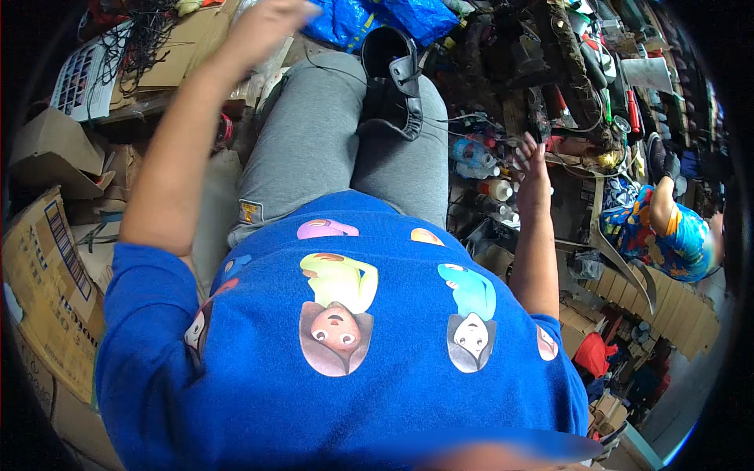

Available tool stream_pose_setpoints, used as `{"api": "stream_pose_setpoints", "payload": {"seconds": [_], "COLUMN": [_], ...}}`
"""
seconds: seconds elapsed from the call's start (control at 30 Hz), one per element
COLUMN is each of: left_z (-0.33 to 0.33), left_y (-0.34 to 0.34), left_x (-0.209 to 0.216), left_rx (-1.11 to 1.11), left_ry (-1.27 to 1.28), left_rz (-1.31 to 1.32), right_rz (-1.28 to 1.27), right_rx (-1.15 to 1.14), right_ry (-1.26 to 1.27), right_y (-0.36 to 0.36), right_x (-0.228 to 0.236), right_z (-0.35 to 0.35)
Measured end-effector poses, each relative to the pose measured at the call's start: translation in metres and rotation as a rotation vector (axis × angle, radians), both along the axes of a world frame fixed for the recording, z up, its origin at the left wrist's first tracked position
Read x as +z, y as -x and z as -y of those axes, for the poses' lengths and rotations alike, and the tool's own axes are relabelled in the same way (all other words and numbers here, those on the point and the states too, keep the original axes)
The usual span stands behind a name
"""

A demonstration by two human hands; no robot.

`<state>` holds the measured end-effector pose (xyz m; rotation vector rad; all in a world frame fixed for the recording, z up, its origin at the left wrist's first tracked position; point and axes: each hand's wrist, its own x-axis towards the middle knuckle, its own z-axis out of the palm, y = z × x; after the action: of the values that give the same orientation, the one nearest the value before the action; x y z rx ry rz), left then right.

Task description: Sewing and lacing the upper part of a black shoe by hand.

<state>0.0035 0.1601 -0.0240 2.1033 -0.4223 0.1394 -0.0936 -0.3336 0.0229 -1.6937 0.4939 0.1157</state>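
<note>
A black shoe (390,85) rests across my thighs, with its opening and a strap showing. Thin pale thread (455,119) runs from the shoe's side toward my right hand (532,174), which is raised to the right with its fingers bent and closed on the thread. Another thin dark line goes from the shoe up to the left. My left hand (267,27) is lifted high at the upper left, well away from the shoe; motion smears its fingers, so its grip cannot be made out.
Plastic bottles (474,154) lie right of my legs, beside cluttered tools and scraps. A blue plastic sheet (424,20) is beyond my knees. Cardboard boxes (59,149) and a white plastic basket (82,74) stand left. A person in a colourful shirt (683,243) is at the far right.
</note>
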Motion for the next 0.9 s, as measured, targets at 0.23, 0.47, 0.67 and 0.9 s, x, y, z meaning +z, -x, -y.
{"api": "stream_pose_setpoints", "payload": {"seconds": [0.23,0.47,0.67,0.9], "left_z": [0.149,0.154,0.156,0.158], "left_y": [0.010,0.014,0.014,0.015], "left_x": [0.038,0.029,0.031,0.026], "left_rx": [-0.491,-0.672,-0.644,-0.655], "left_ry": [-0.180,0.038,0.011,0.093], "left_rz": [-0.341,-0.551,-0.548,-0.590], "right_rz": [0.736,0.609,0.532,0.310], "right_rx": [0.309,0.834,0.524,1.117], "right_ry": [0.524,1.277,1.579,0.899], "right_y": [-0.051,-0.025,-0.035,-0.013], "right_x": [0.042,0.066,0.063,0.043], "right_z": [-0.052,-0.108,-0.087,-0.136]}}
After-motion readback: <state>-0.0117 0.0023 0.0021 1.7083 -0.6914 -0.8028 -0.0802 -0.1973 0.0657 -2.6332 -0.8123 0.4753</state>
